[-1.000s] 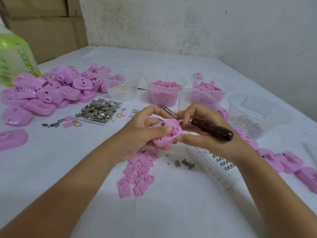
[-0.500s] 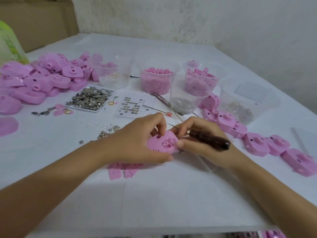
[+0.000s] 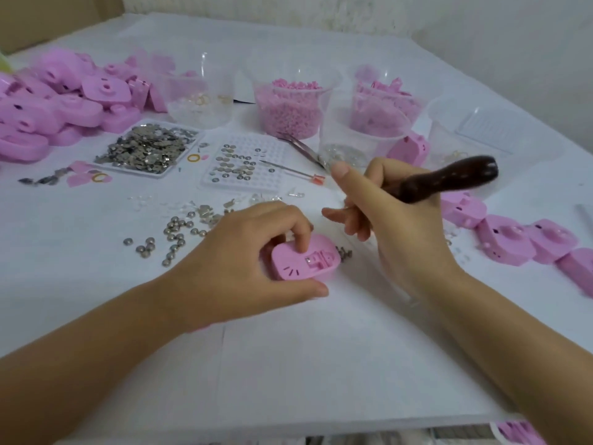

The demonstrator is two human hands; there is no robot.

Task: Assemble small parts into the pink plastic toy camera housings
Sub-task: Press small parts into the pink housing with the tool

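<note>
Pink camera housing lying inner face up on the counter, small pieces already seated inside. The left hand has its fingers clamped round the edges, forefinger pressing on top. The right hand, just beside, has its fingers wrapped on a wooden-handled tool, tip hidden. Judged mid-batch: a heap of housings lies far left and a row of housings to the right. The tray of metal parts is well stocked.

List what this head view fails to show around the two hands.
- Head view: working end of the wooden-handled tool, hidden by the right hand that grips it.
- Head view: left side of the pink housing, covered by the left hand holding it.
- Head view: small parts in its recess, too small and blurred.
- Head view: pink pieces at bottom right, cut by the frame edge.
</note>
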